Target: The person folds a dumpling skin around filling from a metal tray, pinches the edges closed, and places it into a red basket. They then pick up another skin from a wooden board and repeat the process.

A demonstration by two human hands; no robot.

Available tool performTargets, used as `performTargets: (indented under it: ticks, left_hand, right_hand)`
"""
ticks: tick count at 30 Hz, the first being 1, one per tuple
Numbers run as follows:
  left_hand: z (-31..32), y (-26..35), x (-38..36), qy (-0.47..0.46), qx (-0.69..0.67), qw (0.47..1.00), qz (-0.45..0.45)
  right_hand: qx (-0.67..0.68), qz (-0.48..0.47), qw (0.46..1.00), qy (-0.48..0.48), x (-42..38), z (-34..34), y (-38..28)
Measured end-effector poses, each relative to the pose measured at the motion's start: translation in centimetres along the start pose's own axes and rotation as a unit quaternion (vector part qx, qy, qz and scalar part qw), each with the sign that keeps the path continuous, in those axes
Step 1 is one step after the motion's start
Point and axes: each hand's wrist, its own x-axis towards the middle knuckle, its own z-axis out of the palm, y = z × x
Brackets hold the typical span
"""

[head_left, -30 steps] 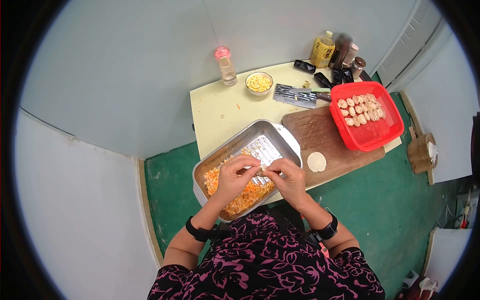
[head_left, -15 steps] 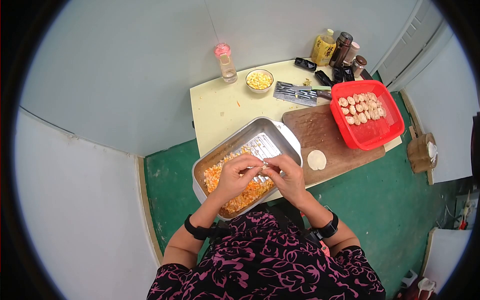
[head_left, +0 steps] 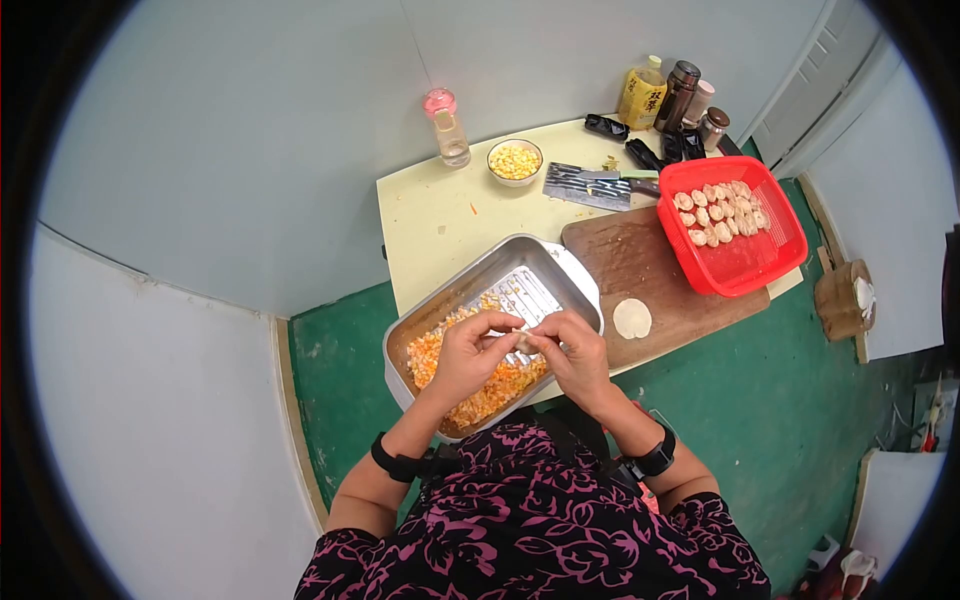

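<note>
Between the fingertips of both hands is a small pale dumpling (head_left: pixel 523 343), partly hidden by the fingers. My left hand (head_left: pixel 472 352) pinches it from one side, and my right hand (head_left: pixel 574 358) pinches it from the other. Both hands are above a metal pan (head_left: pixel 455 275) that holds chopped orange and white filling (head_left: pixel 490 395), heaped toward its near left side. To the right, a round dough wrapper (head_left: pixel 632 318) lies flat on the wooden cutting board (head_left: pixel 620 250).
A red plastic basket (head_left: pixel 725 277) with several shaped dumplings (head_left: pixel 722 212) overlaps the board. Behind are a cleaver (head_left: pixel 587 187), a bowl of corn (head_left: pixel 514 162), a pink-lidded bottle (head_left: pixel 447 128), a yellow bottle (head_left: pixel 642 95) and a dark thermos (head_left: pixel 677 97).
My fingertips have shifted slightly around the dumpling, and a bit more of it shows between them. The view has moved a little; the other things stay in place.
</note>
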Motion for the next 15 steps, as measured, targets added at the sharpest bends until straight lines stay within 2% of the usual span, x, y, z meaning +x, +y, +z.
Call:
performTargets:
  ticks: [5,15]
  left_hand:
    - [0.03,0.11,-0.06,0.022,-0.018,1.000,0.007]
    - [0.08,0.48,0.05,0.028,0.000,0.999,0.027]
  right_hand:
    - [-0.016,-0.025,1.000,-0.007,0.18,0.04,-0.22]
    - [0.018,-0.004,0.999,-0.042,0.43,-0.07,-0.39]
